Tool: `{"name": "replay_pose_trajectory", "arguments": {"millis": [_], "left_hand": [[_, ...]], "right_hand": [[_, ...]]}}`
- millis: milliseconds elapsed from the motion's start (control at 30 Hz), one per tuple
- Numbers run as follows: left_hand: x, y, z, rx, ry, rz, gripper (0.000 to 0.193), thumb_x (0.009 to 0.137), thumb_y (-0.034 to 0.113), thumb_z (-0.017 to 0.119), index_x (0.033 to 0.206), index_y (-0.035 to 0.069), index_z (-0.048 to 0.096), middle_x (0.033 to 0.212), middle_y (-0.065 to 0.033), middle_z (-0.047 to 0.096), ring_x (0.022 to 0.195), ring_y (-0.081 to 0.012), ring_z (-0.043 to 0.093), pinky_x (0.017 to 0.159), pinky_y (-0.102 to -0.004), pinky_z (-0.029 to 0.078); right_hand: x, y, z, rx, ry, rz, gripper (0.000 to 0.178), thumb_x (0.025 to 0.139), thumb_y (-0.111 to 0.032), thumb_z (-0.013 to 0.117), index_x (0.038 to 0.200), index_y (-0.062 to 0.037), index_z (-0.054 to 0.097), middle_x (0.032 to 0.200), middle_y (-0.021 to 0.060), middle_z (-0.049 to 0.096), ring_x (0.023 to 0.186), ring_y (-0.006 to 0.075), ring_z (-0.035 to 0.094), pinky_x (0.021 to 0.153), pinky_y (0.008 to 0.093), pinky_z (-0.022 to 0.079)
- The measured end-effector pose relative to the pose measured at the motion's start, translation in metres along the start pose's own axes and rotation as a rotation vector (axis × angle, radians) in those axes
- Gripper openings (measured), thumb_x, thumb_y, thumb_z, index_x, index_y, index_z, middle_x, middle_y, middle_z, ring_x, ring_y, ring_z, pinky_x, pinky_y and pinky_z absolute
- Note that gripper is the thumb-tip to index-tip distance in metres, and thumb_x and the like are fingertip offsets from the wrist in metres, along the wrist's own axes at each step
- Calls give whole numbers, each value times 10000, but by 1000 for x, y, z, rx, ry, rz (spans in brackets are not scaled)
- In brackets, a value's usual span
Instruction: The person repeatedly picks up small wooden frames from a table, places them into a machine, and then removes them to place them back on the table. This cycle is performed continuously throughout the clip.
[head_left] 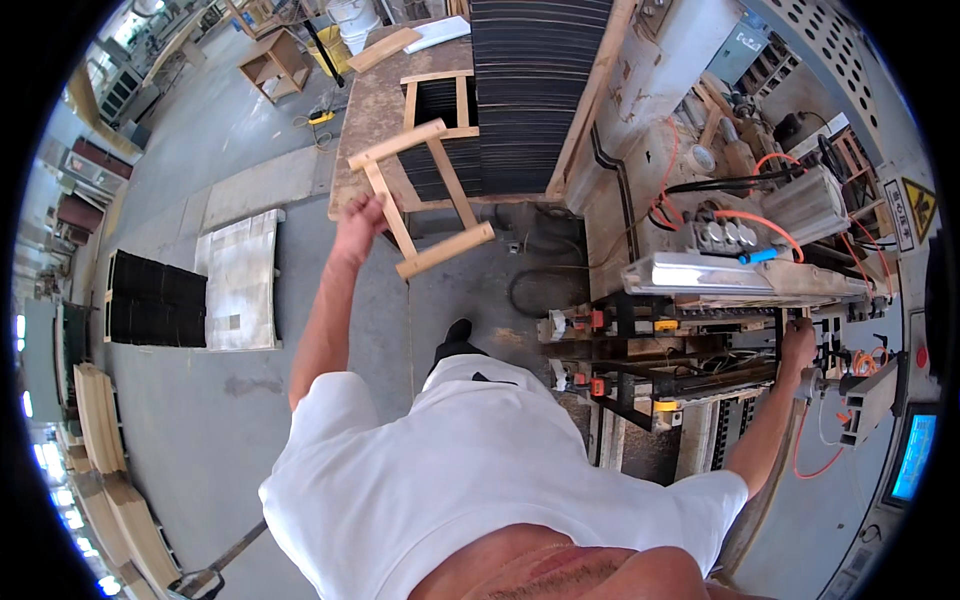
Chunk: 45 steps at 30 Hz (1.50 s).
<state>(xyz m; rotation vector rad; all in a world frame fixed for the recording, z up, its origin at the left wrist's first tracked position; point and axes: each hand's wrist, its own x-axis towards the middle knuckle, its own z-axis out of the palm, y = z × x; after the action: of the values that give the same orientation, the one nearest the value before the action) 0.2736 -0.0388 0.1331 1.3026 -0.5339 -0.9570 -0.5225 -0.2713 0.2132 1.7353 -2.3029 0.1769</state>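
My left hand (358, 228) is closed round one side piece of a light wooden frame (446, 250). Two longer bars and two thinner crosspieces make up this frame, held tilted in the air before the workbench. Far to the right, my right hand (797, 346) reaches into the machine (745, 275), its fingers closed at the far end of the bed. What those fingers grip is too hidden to make out. A second wooden frame (462, 103) rests at the workbench's right side, against the dark stacked slats.
The brown workbench (372, 112) carries a loose board (385, 48) and a white panel. Tall dark slat stacks (540, 90) stand beside it. Hoses (520, 290) lie on the floor by the machine's clamps (590, 320). At left are a black stack (155, 300) and a pale sheet (240, 280).
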Motion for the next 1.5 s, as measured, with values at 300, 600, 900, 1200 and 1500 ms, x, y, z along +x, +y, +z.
{"name": "replay_pose_trajectory", "arguments": {"millis": [300, 600, 900, 1200, 1500], "left_hand": [[222, 48, -66, 27, -67, -54, 308, 967, 196, 561, 1183, -23, 570, 989, -92, 666, 848, -184, 669, 757, -282, 556], [319, 13, -56, 616, 257, 154, 361, 873, 286, 657, 1033, -34, 706, 917, -195, 709, 834, -233, 674, 775, -357, 507], [300, 28, -58, 391, 403, 104, 376, 870, 290, 659, 1024, -51, 700, 906, -186, 709, 836, -244, 672, 787, -369, 507], [278, 17, 22, 1148, 433, 715, 519, 832, 413, 670, 1078, -43, 647, 991, -236, 664, 977, -404, 613, 931, -448, 446], [210, 5, 48, 1340, -384, 793, 467, 861, 326, 653, 1180, -9, 583, 1048, -204, 646, 983, -365, 603, 902, -443, 455]], "right_hand": [[-205, -177, -87, 1106, 156, 34, 70, 895, -79, 658, 907, -15, 630, 1154, 160, 650, 1027, 206, 607, 897, 322, 491], [-341, -254, 18, 1176, -383, 212, 110, 867, -36, 679, 961, 11, 646, 909, 49, 680, 807, 97, 611, 746, 228, 490], [-383, -275, 51, 1060, -514, 209, 130, 868, -73, 686, 951, 20, 647, 849, 48, 672, 793, 94, 616, 739, 236, 491], [-434, -299, 75, 972, -581, 244, 162, 832, -70, 683, 968, 15, 654, 873, 88, 692, 799, 146, 649, 757, 272, 508], [-508, -294, 89, 752, -503, 173, 135, 789, -95, 698, 882, 1, 678, 807, 141, 703, 777, 227, 699, 711, 335, 535]]}}
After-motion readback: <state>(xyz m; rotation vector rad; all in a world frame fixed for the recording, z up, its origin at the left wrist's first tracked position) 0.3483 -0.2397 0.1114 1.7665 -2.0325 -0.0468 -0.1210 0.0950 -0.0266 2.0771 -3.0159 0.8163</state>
